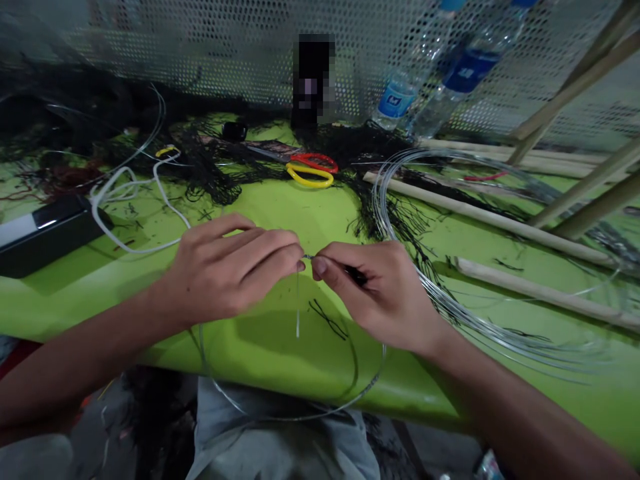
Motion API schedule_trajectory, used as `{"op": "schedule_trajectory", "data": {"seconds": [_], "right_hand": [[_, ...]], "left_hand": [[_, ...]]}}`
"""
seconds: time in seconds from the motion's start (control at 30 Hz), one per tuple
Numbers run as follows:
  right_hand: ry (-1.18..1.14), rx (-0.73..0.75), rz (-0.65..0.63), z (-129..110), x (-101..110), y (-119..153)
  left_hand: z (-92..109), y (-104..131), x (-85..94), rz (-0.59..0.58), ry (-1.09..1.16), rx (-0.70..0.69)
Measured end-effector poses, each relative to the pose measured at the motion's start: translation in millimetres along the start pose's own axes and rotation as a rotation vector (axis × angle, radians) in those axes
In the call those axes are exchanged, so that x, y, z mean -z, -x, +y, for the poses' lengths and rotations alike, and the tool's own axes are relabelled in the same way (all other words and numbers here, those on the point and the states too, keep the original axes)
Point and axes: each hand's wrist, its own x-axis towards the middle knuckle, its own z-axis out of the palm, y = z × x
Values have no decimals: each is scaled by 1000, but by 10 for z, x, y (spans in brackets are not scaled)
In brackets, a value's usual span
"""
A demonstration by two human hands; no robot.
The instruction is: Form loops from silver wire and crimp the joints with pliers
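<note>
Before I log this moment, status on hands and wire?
Left hand and right hand pinching wire loop. Loop hangs below them. Wire coil close beside right hand; scissors beyond.

The hands [235,273] hide part of the wire loop [295,419], and pixelation blurs a dark upright object [313,80].

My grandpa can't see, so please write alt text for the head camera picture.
Someone's left hand and right hand pinch a thin wire loop over a green table. Scissors lie beyond, a wire coil and wooden sticks to the right.
</note>
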Motion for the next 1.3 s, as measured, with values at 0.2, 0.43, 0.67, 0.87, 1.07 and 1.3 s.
{"op": "schedule_trajectory", "data": {"seconds": [0.2,0.43,0.67,0.87,1.07,1.3], "right_hand": [[-22,24,-3,-24,5,9],[-99,-25,-6,-4,-40,5],[-94,-69,64,-8,29,-6],[-53,-53,56,-12,38,18],[-42,-19,47,6,38,19],[-30,-6,34,-8,44,12]], "left_hand": [[-21,-19,5,-93,413,273],[-151,-117,-92,-429,1173,774],[-55,-24,15,266,202,268],[-12,-61,102,102,157,106],[3,-71,59,52,308,204],[-71,-47,11,-12,607,325]]}}
